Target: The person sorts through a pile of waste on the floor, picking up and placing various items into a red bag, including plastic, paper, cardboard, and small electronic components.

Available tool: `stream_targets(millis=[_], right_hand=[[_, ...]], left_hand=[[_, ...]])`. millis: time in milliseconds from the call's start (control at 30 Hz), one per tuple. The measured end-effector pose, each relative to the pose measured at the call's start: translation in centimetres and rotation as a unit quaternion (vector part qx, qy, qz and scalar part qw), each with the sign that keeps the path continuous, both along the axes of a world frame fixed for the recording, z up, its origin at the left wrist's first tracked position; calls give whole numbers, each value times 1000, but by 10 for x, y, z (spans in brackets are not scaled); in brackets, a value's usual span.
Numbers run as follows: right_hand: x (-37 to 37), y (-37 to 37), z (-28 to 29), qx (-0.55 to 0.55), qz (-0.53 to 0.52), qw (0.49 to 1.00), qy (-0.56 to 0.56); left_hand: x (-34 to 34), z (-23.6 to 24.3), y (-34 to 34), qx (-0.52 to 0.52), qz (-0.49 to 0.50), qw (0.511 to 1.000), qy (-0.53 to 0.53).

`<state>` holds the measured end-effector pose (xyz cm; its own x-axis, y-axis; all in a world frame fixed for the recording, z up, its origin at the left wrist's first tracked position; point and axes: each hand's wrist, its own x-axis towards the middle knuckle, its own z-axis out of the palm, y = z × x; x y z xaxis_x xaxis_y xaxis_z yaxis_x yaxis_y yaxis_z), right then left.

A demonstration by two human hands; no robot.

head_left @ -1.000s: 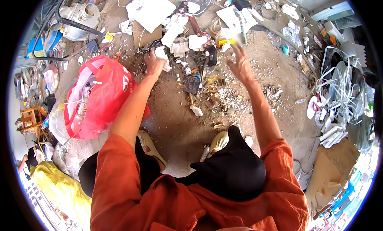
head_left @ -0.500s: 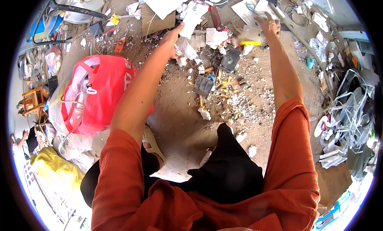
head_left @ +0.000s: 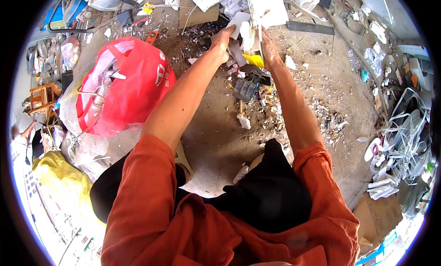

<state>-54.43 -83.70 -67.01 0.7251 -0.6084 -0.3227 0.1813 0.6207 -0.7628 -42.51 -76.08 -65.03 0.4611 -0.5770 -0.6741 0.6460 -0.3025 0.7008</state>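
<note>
My left hand (head_left: 221, 43) and my right hand (head_left: 270, 48) press in from either side on a bunch of mixed scraps. In the bunch I see white foam or paper pieces (head_left: 247, 34) and a bright yellow piece (head_left: 253, 60) beside my right fingers. My fingers are bent around the scraps, and the fingertips are partly hidden. Behind the bunch a large white sheet (head_left: 271, 9) stands out. Just nearer to me lies a dark box-shaped piece (head_left: 245, 89), apart from both hands.
A red bag (head_left: 142, 91) stuffed with scraps stands left of my left arm. Small crumbs (head_left: 328, 119) litter the floor on the right. Brown cardboard (head_left: 197, 13) lies at the far side, tangled clear straps (head_left: 406, 137) at right, a yellow sack (head_left: 62, 179) at lower left.
My right hand has swept left toward my left hand, bringing scraps together between them. The large white sheet has shifted left, and a dark flat strip now shows on the floor where scraps lay.
</note>
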Motion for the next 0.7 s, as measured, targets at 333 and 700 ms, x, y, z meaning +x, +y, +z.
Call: stream_targets(millis=[333, 700], right_hand=[[-37, -10, 87, 115, 101, 971, -184], [99, 65, 303, -87, 153, 942, -286]], left_hand=[[-19, 87, -20, -143, -14, 989, 31], [85, 304, 63, -290, 19, 956, -36]])
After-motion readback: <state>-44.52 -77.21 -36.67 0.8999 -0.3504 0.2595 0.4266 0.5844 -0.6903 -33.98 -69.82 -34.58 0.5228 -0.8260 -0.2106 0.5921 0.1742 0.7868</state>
